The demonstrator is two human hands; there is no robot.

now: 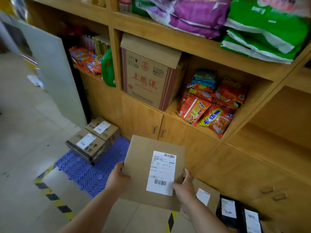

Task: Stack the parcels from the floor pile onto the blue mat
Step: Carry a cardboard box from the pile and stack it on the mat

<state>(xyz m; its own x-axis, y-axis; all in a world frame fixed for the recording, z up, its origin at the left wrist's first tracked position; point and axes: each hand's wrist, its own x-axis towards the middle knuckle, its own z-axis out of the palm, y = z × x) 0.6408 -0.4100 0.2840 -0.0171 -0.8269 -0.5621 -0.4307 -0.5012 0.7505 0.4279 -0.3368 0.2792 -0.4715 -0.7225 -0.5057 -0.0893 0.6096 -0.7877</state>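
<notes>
Holding 1 flat brown parcel [148,167] w/ both hands' grip, left hand [118,178], right hand [184,186], 2 boxes [93,140] on blue mat [87,174]

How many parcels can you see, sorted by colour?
Brown boxes on the blue mat: 2
Brown flat parcel held in both hands: 1
Brown parcel on the floor: 1
Black parcels on the floor: 2
Total: 6

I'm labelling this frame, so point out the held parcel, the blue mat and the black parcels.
Held parcel [143,158]: head view, bare brown face left of the label.
Blue mat [87,174]: head view, open ribbed surface.
Black parcels [220,214]: head view, dark wrap beside a label.
</notes>
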